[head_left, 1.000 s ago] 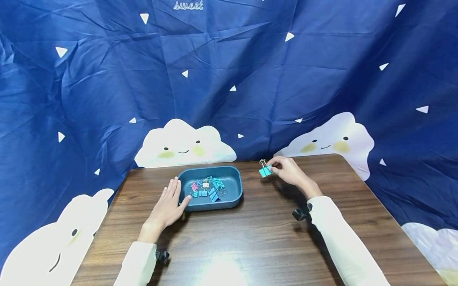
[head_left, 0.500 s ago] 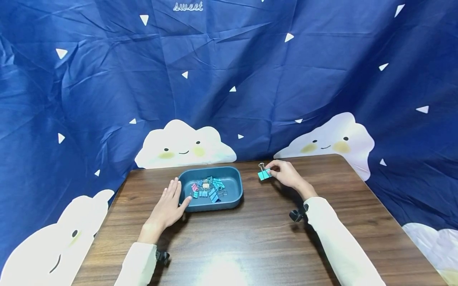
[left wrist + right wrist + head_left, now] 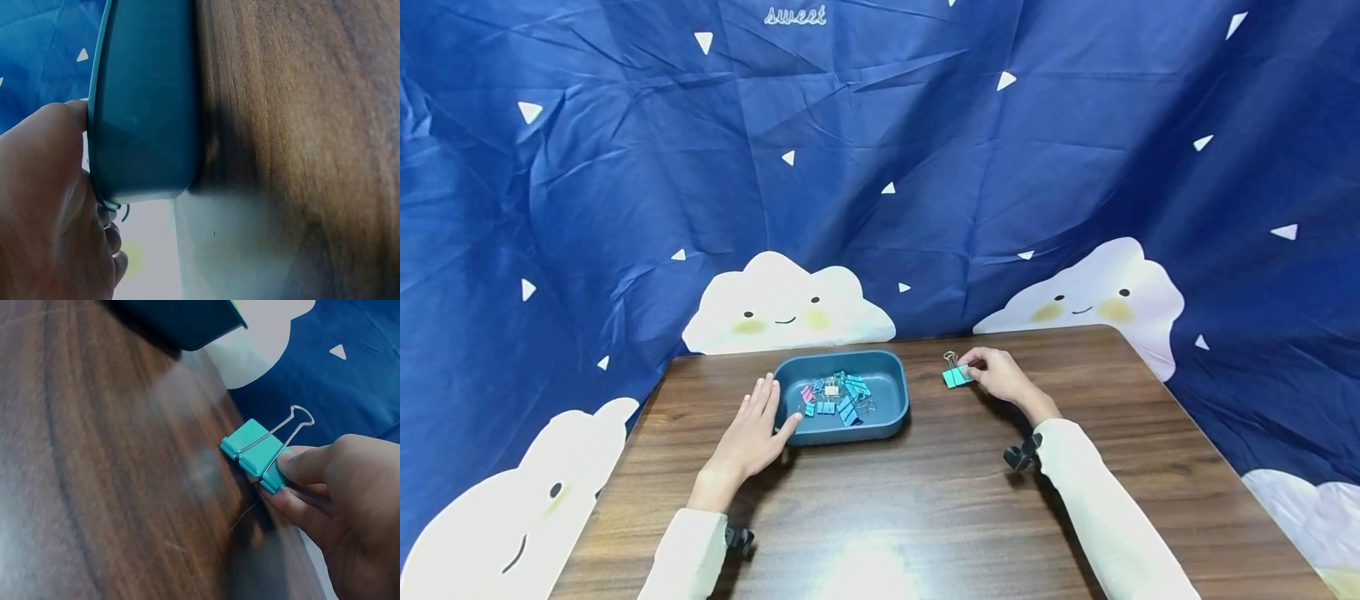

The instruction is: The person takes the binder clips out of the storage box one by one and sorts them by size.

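Observation:
My right hand (image 3: pixel 1002 377) pinches a turquoise binder clip (image 3: pixel 956 377) by one end, between thumb and fingers, to the right of a blue box. In the right wrist view the clip (image 3: pixel 255 447) hangs close over the tabletop, one wire handle sticking up. My left hand (image 3: pixel 751 435) lies with straight fingers along the left end of the blue box (image 3: pixel 850 435), its thumb at the near rim. Inside are several smaller binder clips, among them a pink one (image 3: pixel 807 393), a cream one (image 3: pixel 831 387) and a striped blue one (image 3: pixel 848 410).
The brown wooden table (image 3: pixel 925 517) carries the box near its back edge. Behind it hangs a dark blue cloth (image 3: pixel 880 150) with white clouds and triangles. Black wrist straps (image 3: pixel 1021 455) sit at both cuffs of the white sleeves.
My right hand has come slightly nearer and lower with the turquoise clip, which tilted midway and is now more level. My left hand and the box have stayed put.

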Available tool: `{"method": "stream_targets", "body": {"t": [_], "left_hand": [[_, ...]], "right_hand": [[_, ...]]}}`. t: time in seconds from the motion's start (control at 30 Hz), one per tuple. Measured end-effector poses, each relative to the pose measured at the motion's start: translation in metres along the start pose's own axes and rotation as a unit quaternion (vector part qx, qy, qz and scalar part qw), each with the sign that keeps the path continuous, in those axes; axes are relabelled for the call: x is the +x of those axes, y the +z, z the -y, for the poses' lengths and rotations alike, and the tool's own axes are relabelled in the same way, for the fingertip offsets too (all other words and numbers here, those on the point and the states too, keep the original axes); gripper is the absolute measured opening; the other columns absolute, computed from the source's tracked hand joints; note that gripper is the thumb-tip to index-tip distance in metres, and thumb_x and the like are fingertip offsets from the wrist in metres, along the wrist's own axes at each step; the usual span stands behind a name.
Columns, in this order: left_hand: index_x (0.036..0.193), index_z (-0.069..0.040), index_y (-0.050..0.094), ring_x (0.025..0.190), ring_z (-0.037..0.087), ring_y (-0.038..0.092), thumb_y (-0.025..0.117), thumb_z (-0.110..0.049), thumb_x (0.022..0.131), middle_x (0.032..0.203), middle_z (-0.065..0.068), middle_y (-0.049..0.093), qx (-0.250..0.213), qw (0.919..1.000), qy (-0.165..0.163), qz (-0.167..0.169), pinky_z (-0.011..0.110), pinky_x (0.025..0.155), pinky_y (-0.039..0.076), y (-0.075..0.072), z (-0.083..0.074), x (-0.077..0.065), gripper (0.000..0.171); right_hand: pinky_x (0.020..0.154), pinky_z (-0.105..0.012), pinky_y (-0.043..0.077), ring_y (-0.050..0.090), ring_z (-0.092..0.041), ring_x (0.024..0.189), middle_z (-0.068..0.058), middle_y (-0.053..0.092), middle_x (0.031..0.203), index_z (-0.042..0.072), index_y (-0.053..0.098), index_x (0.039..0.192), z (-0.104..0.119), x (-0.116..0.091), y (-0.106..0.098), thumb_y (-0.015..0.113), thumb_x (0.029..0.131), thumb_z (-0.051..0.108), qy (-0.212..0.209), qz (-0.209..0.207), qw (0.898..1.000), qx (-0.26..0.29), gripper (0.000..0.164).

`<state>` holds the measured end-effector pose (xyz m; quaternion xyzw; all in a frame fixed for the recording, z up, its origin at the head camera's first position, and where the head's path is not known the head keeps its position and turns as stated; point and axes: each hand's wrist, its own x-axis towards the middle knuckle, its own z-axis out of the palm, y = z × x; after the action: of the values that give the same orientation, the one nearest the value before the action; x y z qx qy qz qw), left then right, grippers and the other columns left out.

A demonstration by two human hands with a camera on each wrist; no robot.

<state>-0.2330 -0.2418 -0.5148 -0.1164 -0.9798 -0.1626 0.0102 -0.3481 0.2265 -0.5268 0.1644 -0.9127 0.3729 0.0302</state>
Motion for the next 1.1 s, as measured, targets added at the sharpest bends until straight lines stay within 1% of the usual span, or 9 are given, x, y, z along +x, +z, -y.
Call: {"method": "stream_targets", "body": {"t": [0.07,0.13,0.2,0.23,0.37,0.4,0.5,0.83,1.1], "left_hand": [[0.167,0.007,0.017,0.166,0.041,0.011,0.044,-0.057,0.111,0.178,0.024,0.011,-0.001,1.0,0.0,-0.001,0.059,0.135,0.016,-0.001,-0.001,0.0,0.089],[0.167,0.007,0.018,0.166,0.042,0.012,0.044,-0.057,0.111,0.178,0.024,0.012,0.0,1.0,0.0,-0.003,0.059,0.135,0.017,-0.001,-0.001,-0.001,0.089],[0.167,0.007,0.018,0.166,0.042,0.012,0.043,-0.059,0.111,0.178,0.024,0.012,0.0,1.0,0.0,-0.003,0.059,0.135,0.017,-0.001,-0.001,0.0,0.09],[0.167,0.006,0.018,0.166,0.042,0.012,0.042,-0.06,0.111,0.178,0.024,0.011,0.0,1.0,-0.001,-0.003,0.059,0.135,0.017,-0.001,-0.001,0.0,0.09],[0.167,0.006,0.017,0.167,0.041,0.01,0.041,-0.061,0.11,0.178,0.023,0.011,-0.002,1.0,-0.002,-0.001,0.058,0.135,0.016,0.0,0.0,0.0,0.091],[0.167,0.006,0.017,0.167,0.04,0.01,0.041,-0.061,0.11,0.178,0.023,0.011,-0.003,1.0,-0.003,0.0,0.058,0.135,0.016,0.0,0.0,0.001,0.091],[0.167,0.006,0.017,0.167,0.041,0.011,0.042,-0.06,0.111,0.178,0.023,0.011,-0.002,1.0,-0.004,0.001,0.058,0.135,0.017,-0.001,0.0,0.001,0.09],[0.167,0.006,0.016,0.167,0.041,0.01,0.045,-0.055,0.111,0.179,0.023,0.008,-0.007,0.9999,-0.008,0.006,0.058,0.135,0.014,-0.003,-0.001,0.0,0.088],[0.167,0.006,0.016,0.167,0.04,0.009,0.046,-0.053,0.111,0.178,0.024,0.011,-0.007,0.9999,-0.007,0.004,0.058,0.135,0.015,0.0,0.0,0.001,0.087]], "right_hand": [[0.081,-0.039,0.059,0.071,-0.025,0.085,-0.015,0.079,0.103,0.003,0.076,0.108,-0.002,-0.001,0.002,0.07,0.098,-0.001,-0.005,0.0,1.0,-0.014,0.012],[0.092,-0.043,0.057,0.072,-0.026,0.098,-0.014,0.078,0.106,0.004,0.077,0.107,-0.004,-0.001,0.003,0.071,0.097,0.0,-0.015,-0.006,0.999,-0.044,0.012],[0.085,-0.044,0.06,0.072,-0.027,0.09,-0.016,0.075,0.105,0.003,0.077,0.107,-0.005,0.0,0.003,0.072,0.097,0.001,-0.013,-0.002,0.999,-0.049,0.011],[0.08,-0.042,0.061,0.072,-0.025,0.085,-0.016,0.073,0.104,0.003,0.077,0.106,-0.005,0.0,0.003,0.072,0.097,0.001,-0.011,0.0,0.999,-0.046,0.01],[0.057,-0.029,0.059,0.066,-0.017,0.065,-0.017,0.065,0.099,-0.001,0.075,0.107,-0.009,0.0,0.003,0.071,0.098,-0.001,0.0,0.012,1.0,-0.015,0.009],[0.056,-0.026,0.059,0.065,-0.015,0.065,-0.017,0.065,0.099,-0.001,0.074,0.107,-0.009,0.0,0.004,0.07,0.099,-0.002,0.001,0.013,1.0,-0.008,0.01],[0.055,-0.023,0.058,0.065,-0.014,0.066,-0.018,0.066,0.101,-0.002,0.074,0.109,-0.012,0.001,0.005,0.069,0.099,-0.004,0.0,0.008,1.0,-0.002,0.011],[0.056,-0.023,0.058,0.064,-0.014,0.066,-0.02,0.065,0.101,-0.003,0.073,0.112,-0.016,0.001,0.009,0.068,0.1,-0.002,0.0,0.002,1.0,-0.002,0.014],[0.055,-0.025,0.058,0.063,-0.014,0.063,-0.02,0.066,0.102,-0.001,0.073,0.115,-0.016,0.0,0.008,0.067,0.101,0.0,0.002,0.0,1.0,-0.012,0.015]]}}
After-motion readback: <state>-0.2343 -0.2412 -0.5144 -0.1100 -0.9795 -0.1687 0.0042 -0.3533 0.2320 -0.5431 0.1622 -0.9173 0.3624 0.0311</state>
